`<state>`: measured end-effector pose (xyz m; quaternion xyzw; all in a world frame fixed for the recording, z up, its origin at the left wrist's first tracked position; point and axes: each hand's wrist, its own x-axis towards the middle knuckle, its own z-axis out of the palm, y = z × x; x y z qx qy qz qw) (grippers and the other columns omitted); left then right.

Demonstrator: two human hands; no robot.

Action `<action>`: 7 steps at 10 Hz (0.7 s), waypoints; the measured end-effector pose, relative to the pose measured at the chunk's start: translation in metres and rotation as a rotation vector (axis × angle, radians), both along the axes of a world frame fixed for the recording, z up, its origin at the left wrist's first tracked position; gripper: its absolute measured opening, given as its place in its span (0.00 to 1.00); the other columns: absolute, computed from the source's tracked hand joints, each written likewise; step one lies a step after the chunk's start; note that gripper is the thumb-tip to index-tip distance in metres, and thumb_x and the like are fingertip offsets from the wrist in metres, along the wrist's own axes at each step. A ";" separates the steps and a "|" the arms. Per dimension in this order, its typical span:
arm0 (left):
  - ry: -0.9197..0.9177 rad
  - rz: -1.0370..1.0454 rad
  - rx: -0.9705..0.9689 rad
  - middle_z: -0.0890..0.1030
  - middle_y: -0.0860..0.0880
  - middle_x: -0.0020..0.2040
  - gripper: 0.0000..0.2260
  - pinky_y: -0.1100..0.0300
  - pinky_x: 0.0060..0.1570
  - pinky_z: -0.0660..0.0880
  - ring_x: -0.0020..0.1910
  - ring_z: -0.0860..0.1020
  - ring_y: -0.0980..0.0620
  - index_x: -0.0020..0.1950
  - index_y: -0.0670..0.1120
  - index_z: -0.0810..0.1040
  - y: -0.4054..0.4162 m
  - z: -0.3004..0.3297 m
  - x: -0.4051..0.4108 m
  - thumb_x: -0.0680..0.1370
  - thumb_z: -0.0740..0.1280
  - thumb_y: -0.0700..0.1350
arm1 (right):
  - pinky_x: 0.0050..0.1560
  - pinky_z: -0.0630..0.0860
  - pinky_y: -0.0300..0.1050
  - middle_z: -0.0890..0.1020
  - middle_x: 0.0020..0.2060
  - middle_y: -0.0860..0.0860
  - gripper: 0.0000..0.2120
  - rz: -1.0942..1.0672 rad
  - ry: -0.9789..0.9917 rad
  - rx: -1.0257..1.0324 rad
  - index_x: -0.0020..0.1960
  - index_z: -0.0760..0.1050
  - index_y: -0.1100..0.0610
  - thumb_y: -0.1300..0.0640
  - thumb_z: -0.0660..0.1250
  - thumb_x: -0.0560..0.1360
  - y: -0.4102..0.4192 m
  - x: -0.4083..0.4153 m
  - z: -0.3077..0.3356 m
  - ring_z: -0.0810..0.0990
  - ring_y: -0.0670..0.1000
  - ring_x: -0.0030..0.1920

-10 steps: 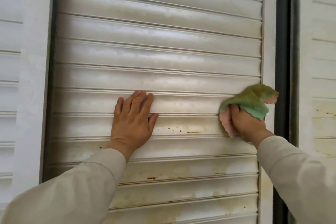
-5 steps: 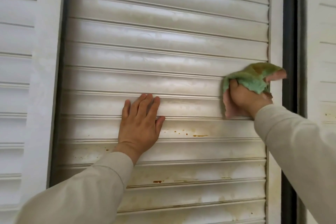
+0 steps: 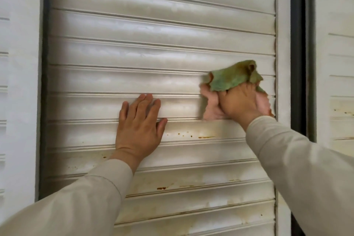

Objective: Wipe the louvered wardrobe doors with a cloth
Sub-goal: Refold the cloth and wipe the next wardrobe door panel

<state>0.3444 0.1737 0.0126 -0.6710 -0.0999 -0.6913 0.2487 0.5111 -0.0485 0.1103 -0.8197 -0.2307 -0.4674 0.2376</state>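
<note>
On the white louvered wardrobe door (image 3: pixel 153 51) I see my left hand (image 3: pixel 140 127) laid flat with fingers straight across its middle slats, while my right hand (image 3: pixel 240 104) clutches the crumpled green-and-pink cloth (image 3: pixel 234 78) against the slats near the door's right edge, above small rust-brown spots (image 3: pixel 206 137).

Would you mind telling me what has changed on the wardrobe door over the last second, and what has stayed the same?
The right hand, gripping the cloth throughout, went from the slat level with the left hand's knuckles up to the slats above it, then slid leftward away from the door's right frame. The left hand stayed flat on the louvered door, and the rusty spots remain unwiped.
</note>
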 end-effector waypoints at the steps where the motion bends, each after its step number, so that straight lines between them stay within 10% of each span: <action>1: 0.001 0.005 -0.004 0.75 0.42 0.69 0.22 0.39 0.71 0.62 0.71 0.70 0.42 0.68 0.44 0.77 -0.001 -0.001 0.000 0.79 0.65 0.55 | 0.73 0.56 0.66 0.66 0.73 0.61 0.42 -0.076 0.076 0.100 0.74 0.54 0.45 0.21 0.44 0.69 -0.047 0.028 0.003 0.65 0.65 0.71; 2: -0.008 0.005 0.004 0.75 0.42 0.69 0.22 0.39 0.71 0.61 0.71 0.70 0.41 0.68 0.44 0.77 -0.001 0.000 0.002 0.79 0.65 0.55 | 0.71 0.64 0.52 0.76 0.65 0.55 0.38 0.146 0.308 0.310 0.63 0.73 0.50 0.27 0.68 0.62 -0.062 0.060 -0.013 0.72 0.57 0.67; 3: -0.017 0.005 0.014 0.75 0.42 0.69 0.22 0.39 0.71 0.62 0.70 0.70 0.41 0.68 0.43 0.77 -0.002 -0.001 0.004 0.79 0.65 0.55 | 0.67 0.64 0.57 0.72 0.69 0.54 0.30 0.156 0.622 0.216 0.55 0.71 0.44 0.22 0.60 0.67 -0.055 0.060 -0.041 0.72 0.57 0.67; 5: -0.012 -0.023 0.008 0.75 0.42 0.69 0.21 0.38 0.70 0.61 0.71 0.69 0.42 0.67 0.43 0.77 -0.009 -0.002 0.012 0.80 0.64 0.55 | 0.74 0.52 0.61 0.64 0.76 0.56 0.37 0.211 0.777 0.194 0.78 0.62 0.52 0.29 0.48 0.78 -0.058 0.055 -0.141 0.61 0.60 0.76; 7: -0.024 -0.040 0.030 0.76 0.42 0.68 0.21 0.39 0.70 0.61 0.71 0.70 0.42 0.67 0.43 0.78 -0.018 -0.001 0.022 0.80 0.64 0.55 | 0.64 0.63 0.41 0.74 0.61 0.50 0.30 0.428 0.872 0.467 0.77 0.61 0.60 0.43 0.57 0.82 -0.073 0.042 -0.128 0.70 0.51 0.62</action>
